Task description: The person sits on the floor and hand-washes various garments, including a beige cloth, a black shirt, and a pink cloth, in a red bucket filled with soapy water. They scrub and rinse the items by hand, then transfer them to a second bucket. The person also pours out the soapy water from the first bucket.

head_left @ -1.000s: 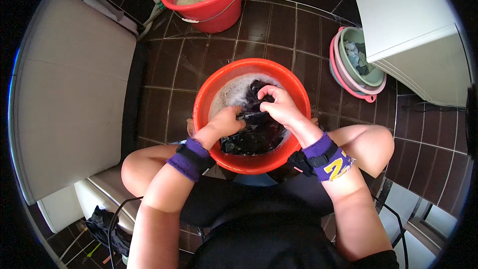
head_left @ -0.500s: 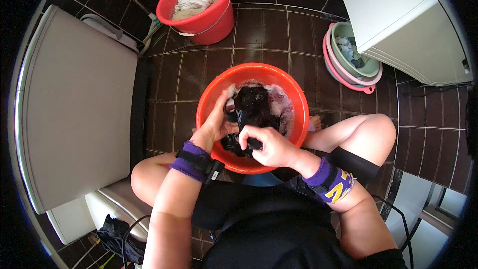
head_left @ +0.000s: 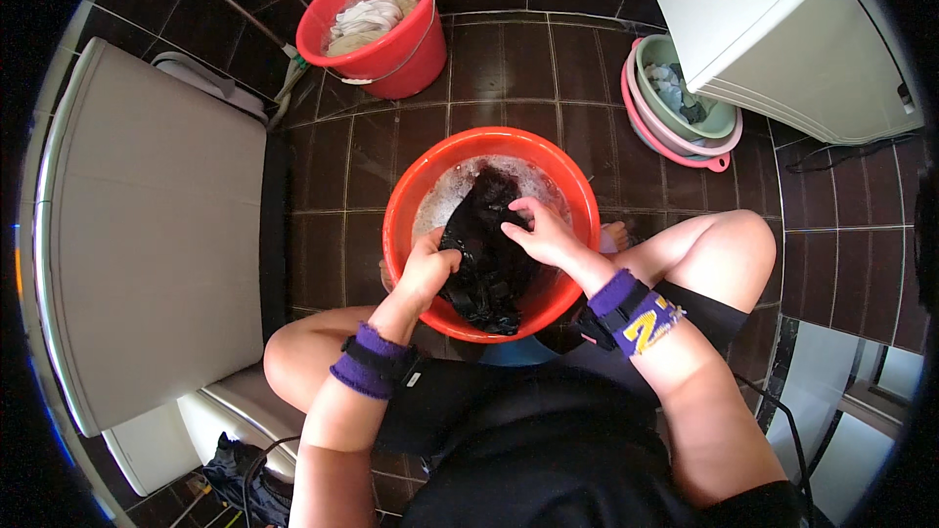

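A wet black cloth [head_left: 481,259], probably a garment, lies bunched in an orange-red basin [head_left: 590,203] between my legs. White suds [head_left: 445,188] float on the water around it. My left hand [head_left: 428,269] grips the cloth's left edge, with the thumb on top and the other fingers partly hidden. On the far right side of the cloth is my right hand [head_left: 544,234], its thumb and forefinger apart, the fingertips at the fabric. Whether they touch it is hard to tell. Purple bands circle both wrists.
Beyond the basin at the left stands a red bucket [head_left: 421,64] of pale cloths. Stacked basins [head_left: 629,103] with cloths sit at the far right beside a white cabinet [head_left: 792,49]. A large grey-white appliance [head_left: 156,235] flanks my left. The floor [head_left: 489,64] is dark tile.
The black cloth has been spread from a bunch into a longer shape toward me. My right hand has moved away from me and its fingers have opened; my left hand has come nearer.
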A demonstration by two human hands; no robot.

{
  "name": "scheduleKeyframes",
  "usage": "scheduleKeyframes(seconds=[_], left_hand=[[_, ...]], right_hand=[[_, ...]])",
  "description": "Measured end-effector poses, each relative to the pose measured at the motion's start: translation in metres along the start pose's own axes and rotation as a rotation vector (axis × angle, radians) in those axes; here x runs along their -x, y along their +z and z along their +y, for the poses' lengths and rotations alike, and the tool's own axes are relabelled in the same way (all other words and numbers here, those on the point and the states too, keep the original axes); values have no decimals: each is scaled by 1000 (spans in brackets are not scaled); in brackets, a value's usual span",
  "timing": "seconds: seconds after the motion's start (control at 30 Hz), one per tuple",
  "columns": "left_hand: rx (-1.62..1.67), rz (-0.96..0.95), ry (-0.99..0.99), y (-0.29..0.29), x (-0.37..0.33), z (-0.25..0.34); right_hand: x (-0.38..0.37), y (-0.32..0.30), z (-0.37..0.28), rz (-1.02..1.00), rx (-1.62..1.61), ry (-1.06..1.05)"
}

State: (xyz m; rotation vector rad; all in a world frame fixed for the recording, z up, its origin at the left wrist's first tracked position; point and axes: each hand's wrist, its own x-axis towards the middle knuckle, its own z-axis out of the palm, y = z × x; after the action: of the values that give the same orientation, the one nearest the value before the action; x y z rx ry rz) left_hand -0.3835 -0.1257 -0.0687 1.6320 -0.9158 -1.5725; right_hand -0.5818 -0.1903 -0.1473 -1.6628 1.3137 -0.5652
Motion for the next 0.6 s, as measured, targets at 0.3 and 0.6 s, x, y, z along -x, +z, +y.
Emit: scheduleKeyframes(seconds=[0.3, 0.6], left_hand=[[-235, -198, 151, 10, 68, 54], [-14, -103, 330, 14, 99, 77]], right_hand=[[-26, -4, -49, -268, -397, 495], [-29, 40, 31, -143, 19, 298]])
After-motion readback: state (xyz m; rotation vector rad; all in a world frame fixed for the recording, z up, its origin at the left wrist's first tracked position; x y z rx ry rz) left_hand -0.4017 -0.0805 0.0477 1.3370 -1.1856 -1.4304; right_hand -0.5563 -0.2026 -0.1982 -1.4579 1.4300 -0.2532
